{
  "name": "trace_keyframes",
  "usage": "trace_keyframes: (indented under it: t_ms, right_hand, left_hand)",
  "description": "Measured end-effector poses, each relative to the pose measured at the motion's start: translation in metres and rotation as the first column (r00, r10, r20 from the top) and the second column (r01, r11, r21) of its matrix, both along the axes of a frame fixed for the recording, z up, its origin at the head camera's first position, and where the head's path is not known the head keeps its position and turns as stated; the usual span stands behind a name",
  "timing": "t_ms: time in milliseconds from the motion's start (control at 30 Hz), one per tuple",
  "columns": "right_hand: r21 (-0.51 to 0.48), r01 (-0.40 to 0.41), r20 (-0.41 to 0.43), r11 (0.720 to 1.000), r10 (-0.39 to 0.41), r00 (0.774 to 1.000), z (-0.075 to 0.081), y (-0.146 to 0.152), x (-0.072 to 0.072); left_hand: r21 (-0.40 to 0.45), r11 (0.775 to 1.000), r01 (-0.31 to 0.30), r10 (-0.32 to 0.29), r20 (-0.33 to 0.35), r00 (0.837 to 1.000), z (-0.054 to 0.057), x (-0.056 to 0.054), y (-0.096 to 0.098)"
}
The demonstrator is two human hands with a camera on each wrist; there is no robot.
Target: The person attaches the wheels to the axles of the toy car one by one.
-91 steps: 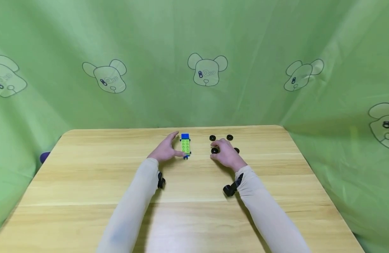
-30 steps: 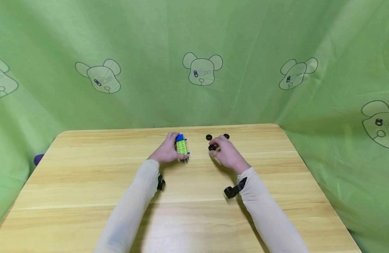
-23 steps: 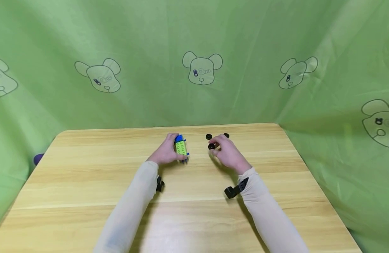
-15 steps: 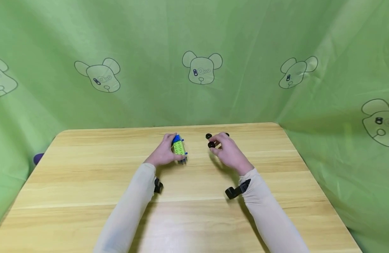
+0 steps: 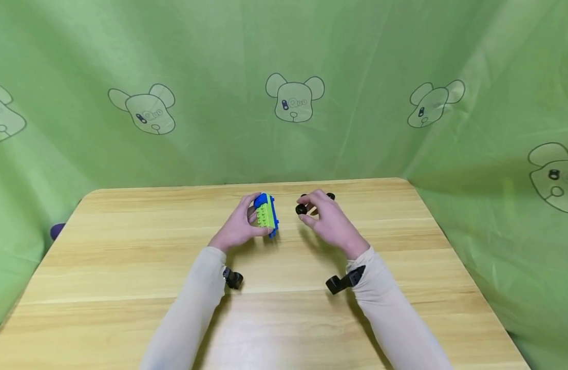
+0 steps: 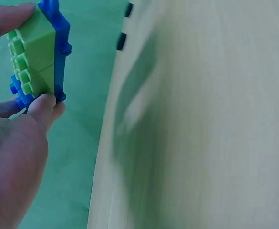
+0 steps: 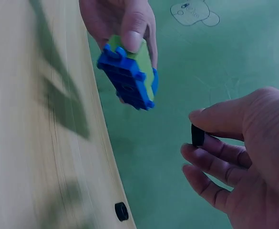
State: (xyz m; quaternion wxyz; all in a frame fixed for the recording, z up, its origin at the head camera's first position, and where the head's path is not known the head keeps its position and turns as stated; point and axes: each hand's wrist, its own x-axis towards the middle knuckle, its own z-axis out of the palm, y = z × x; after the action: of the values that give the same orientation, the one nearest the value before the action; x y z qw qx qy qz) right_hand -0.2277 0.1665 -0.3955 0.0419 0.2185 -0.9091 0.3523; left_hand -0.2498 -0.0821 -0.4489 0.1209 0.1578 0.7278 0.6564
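My left hand holds a toy-brick car body by its two ends, thumb at the near end, fingers at the far end. Lime-green studded bricks sit on a blue base with small axle pegs; a blue piece tops the far end. The body is raised and tilted, its blue underside turned toward the right hand. Between thumb and fingertips my right hand pinches a small black wheel, held in the air to the right of the body. A gap separates wheel and body.
Further black wheels lie on the wooden table behind the right hand; one wheel shows plainly, another is mostly covered by the fingers. Each wrist wears a black camera. A green curtain hangs behind the table.
The left hand has taken hold of the car body, lifted it off the table and tilted its underside rightward. The right hand has raised the wheel from the table and moved it slightly left.
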Motion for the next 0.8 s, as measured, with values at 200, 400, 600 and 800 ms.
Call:
trace_keyframes:
  t_ms: [200, 400, 600, 800]
  right_hand:
    - [-0.012, -0.026, -0.017, 1.000, 0.026, 1.000, -0.001, -0.009, 0.003]
    - [-0.030, -0.062, -0.020, 0.998, 0.062, 0.998, 0.003, -0.019, 0.009]
    - [-0.036, -0.105, -0.037, 0.994, 0.104, 0.994, 0.007, -0.027, 0.015]
    - [-0.045, -0.129, -0.043, 0.991, 0.127, 0.991, 0.006, -0.031, 0.020]
  left_hand:
    - [0.203, 0.979, 0.009, -0.029, 0.096, 0.995, 0.002, 0.007, -0.001]
    - [0.291, 0.957, 0.022, -0.050, 0.089, 0.995, 0.001, 0.013, -0.002]
    - [0.308, 0.951, 0.038, -0.060, 0.063, 0.996, 0.003, 0.020, -0.003]
    - [0.319, 0.946, 0.058, -0.077, 0.045, 0.996, 0.003, 0.023, -0.002]
